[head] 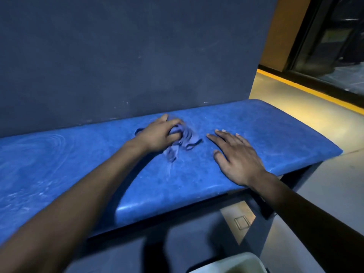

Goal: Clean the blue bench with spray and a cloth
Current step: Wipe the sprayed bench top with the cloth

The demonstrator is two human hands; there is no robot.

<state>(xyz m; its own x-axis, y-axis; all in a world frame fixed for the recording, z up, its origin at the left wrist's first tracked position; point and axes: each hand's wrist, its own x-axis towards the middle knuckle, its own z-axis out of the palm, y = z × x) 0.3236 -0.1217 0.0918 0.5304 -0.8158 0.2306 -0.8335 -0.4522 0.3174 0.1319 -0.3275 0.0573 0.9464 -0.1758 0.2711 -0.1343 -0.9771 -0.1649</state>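
Observation:
The blue bench point(256, 131) runs across the view from lower left to right, its seat marked with pale swirls and streaks. A crumpled blue cloth point(183, 141) lies on the seat near the back wall. My left hand point(159, 134) grips the cloth with curled fingers and holds it down on the seat. To the right of it, my right hand point(236, 156) rests flat on the seat with fingers spread and straight, holding nothing. No spray bottle is in view.
A dark blue wall point(128, 56) rises right behind the bench. The bench ends at the right, with grey floor point(285, 99) and a yellow stripe point(307, 89) beyond. A pale bin rim point(228, 265) shows at the bottom edge below the seat.

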